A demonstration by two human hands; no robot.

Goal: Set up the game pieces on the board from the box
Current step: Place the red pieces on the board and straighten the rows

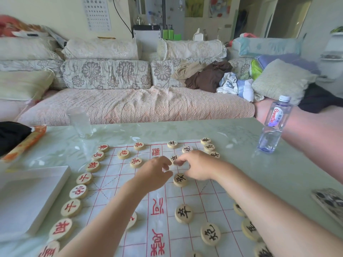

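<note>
1. The place is a home living room: a long sofa (139, 106) in quilted, floral covers runs across the far side, with bolster cushions (105, 74) along its back.
2. A heap of clothes (207, 76) and a loose pillow (282, 80) lie on the seat.
3. An eye chart (97, 13) hangs on the wall behind.
4. The low, glass-topped desk (241, 145) carries a drinking glass (79, 123), a water bottle (274, 123) and a paper game board (111, 173) with wooden game pieces (183, 213).

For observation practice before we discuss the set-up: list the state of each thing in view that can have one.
water bottle: upright, capped.
glass: upright, looks empty.
white box: lying flat.
board: spread flat.
left hand: fingers loosely curled, nothing visible in it.
right hand: pinches black-marked piece.
</note>
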